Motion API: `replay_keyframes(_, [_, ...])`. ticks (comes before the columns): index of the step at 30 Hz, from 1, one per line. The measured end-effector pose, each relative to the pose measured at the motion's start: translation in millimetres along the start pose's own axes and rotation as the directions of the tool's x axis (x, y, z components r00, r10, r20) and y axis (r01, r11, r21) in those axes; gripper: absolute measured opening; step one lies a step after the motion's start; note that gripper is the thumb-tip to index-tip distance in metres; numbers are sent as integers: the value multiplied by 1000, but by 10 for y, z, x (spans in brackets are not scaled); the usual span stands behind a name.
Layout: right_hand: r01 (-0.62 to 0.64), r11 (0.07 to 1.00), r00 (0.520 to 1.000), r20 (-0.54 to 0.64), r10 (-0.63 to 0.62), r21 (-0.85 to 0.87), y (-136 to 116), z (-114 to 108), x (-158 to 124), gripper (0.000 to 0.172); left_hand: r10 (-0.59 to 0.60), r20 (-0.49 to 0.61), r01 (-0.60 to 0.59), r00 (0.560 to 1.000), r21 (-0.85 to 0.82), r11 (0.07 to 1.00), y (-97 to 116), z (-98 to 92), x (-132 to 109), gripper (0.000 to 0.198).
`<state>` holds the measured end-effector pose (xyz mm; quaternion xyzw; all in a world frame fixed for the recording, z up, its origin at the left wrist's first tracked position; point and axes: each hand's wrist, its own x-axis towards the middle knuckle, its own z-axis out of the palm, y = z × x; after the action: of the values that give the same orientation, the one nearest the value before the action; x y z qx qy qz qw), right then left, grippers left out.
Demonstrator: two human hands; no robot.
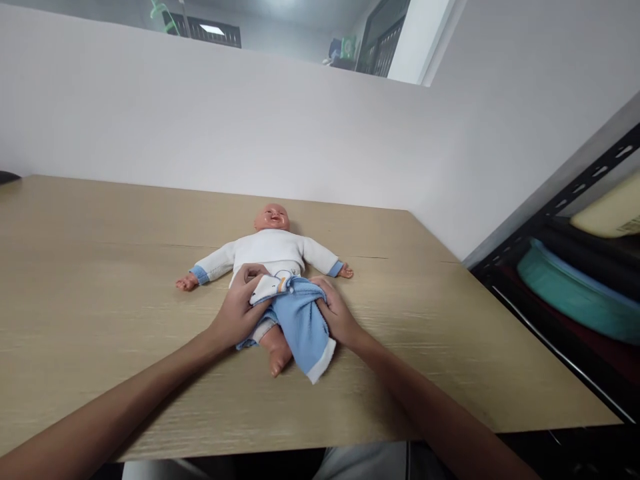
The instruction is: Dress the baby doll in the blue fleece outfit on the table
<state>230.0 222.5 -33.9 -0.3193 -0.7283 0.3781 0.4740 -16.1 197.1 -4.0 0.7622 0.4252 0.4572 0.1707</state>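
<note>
A baby doll lies on its back on the wooden table, head toward the wall, arms spread. It wears a white top with blue cuffs. Blue doll trousers with white hems are bunched around its lower body. One bare foot pokes out below the cloth; the other foot is hidden. My left hand pinches the white, patterned part of the trousers at the doll's waist. My right hand is closed on the blue cloth on the other side, where one trouser leg hangs flat toward me.
The wooden table meets a white wall at the back, with a window above. To the right stands a black metal shelf holding a teal basin and a cream-coloured object.
</note>
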Motion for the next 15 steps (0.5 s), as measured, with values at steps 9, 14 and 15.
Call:
replay_keyframes(9, [-258,932,953,-89,288,253,112,165,69,26,-227,204,229,952,12,973,-69,-62,130,26])
replay_keyframes(14, [-370,875,915,-42,402,312,150,196,111,34,-217,194,218,957,16,976,-49,-50,96,29])
replay_keyframes(15, [-364,881,918,-42,394,303,144,188,105,32,-225,193,226,955,16,974,-11,-53,90,30])
